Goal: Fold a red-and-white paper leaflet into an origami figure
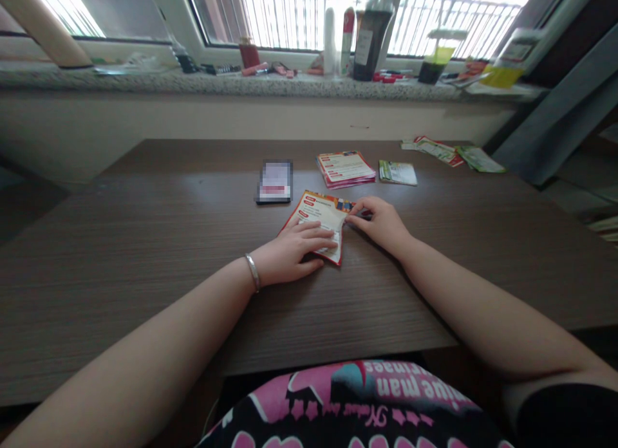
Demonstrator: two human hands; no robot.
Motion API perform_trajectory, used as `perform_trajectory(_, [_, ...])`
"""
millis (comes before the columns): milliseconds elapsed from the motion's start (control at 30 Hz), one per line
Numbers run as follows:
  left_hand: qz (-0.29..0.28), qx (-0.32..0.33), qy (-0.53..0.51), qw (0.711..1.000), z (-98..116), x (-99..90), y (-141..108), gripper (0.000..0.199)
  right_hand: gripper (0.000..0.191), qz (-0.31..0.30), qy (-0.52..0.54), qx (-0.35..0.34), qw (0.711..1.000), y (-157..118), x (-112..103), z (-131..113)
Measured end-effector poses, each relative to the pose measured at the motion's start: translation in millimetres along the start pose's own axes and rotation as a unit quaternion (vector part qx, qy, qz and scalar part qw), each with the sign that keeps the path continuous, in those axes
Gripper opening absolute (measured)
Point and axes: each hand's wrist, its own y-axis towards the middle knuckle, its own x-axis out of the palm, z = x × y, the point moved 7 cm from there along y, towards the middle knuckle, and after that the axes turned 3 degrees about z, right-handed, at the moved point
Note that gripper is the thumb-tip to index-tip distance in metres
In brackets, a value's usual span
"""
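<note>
A printed packet [318, 210] with a red and orange border lies tilted on the brown table in front of me. My left hand [298, 250] rests flat across its lower part with the fingers spread. At its upper right edge, the thumb and index finger of my right hand [379, 221] are pinched on the packet. Just behind is a stack of similar red-bordered packets [346, 168]. Right of that stack sits a smaller pile of green and white packets [398, 173]. A phone [275, 181], its screen blurred, lies left of the stack.
More flat packets, red [439, 150] and green [479, 159], lie at the table's back right. Bottles, including a dark one [371, 42], and small items line the stone windowsill [290, 84]. The table's front edge runs close to my body.
</note>
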Motion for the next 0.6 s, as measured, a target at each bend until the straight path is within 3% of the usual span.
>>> perform_trajectory(367, [0.004,0.010,-0.001,1.000,1.7,-0.6,0.6,0.040,0.003,-0.010,-0.068,-0.065,0.995,-1.7,-1.3,-16.7])
perform_trajectory(600, [-0.007,0.007,0.005,1.000,0.7,1.5,0.4,0.039,0.004,-0.016,-0.077,-0.067,0.995,-1.7,1.5,-14.0])
